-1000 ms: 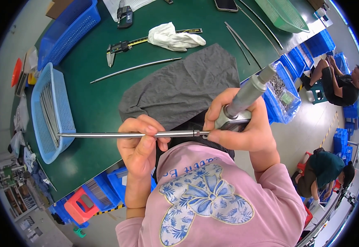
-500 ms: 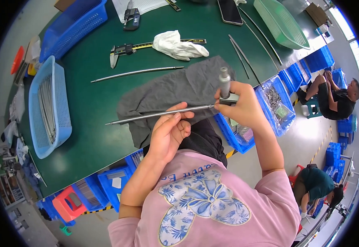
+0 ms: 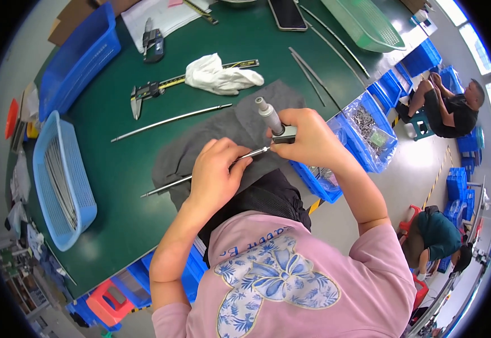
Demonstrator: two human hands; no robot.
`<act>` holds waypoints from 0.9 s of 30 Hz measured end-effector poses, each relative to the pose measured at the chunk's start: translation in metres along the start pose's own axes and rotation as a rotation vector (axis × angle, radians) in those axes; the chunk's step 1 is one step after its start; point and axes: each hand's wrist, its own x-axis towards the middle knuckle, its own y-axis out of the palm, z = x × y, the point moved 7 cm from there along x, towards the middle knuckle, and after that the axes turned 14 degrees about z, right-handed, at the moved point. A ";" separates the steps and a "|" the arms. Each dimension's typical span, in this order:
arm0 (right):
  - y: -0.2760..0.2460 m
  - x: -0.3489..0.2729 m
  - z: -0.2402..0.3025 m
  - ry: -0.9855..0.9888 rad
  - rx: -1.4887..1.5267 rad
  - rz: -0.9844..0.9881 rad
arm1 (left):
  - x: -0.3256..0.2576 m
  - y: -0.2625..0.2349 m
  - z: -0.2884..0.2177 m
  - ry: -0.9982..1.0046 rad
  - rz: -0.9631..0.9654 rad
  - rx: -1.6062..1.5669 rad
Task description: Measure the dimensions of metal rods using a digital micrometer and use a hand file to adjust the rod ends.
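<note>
Head view shows a thin metal rod [image 3: 200, 173] held over the dark grey cloth [image 3: 211, 141] near the desk's [image 3: 121, 169] edge closest to the person. Its right end meets the frame of a micrometer [image 3: 272, 121], whose grey thimble points up and away toward the middle of the desk. The left hand [image 3: 214, 174] pinches the rod between thumb and fingertips, the fingers curled together over it. The right hand [image 3: 307, 138] is wrapped around the micrometer's frame, fingers pressed together; only the thimble and a bit of the frame show.

Just beyond the cloth, a second, slightly bowed rod [image 3: 169, 121] lies on the green top. Farther toward the far edge are a vernier caliper [image 3: 166, 87] and, touching its beam, a crumpled white glove [image 3: 220, 76]. A second, dark caliper [image 3: 154, 42] rests on white paper [image 3: 166, 17] near the far edge, with a phone [image 3: 288, 14] to its right. Two thin rods [image 3: 310, 73] lie toward the right edge.

At the left edge sits a light blue basket [image 3: 59, 186] with more rods in it, and a darker blue crate [image 3: 76, 56] stands in the far left corner. A green basket [image 3: 369, 22] sits at the far right corner. Blue bins [image 3: 364, 129] with small metal parts hang below the right edge. Two other people [image 3: 448, 107] sit on the floor beyond.
</note>
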 end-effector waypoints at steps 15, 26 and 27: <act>-0.086 0.120 -0.063 0.277 -0.360 -0.332 | -0.008 0.020 -0.006 0.038 -0.095 0.045; -0.093 0.104 -0.059 0.009 -0.476 -0.401 | -0.016 0.028 -0.009 0.069 -0.158 0.064; -0.100 0.096 -0.052 -0.047 -0.476 -0.450 | -0.016 0.027 -0.009 0.065 -0.166 0.066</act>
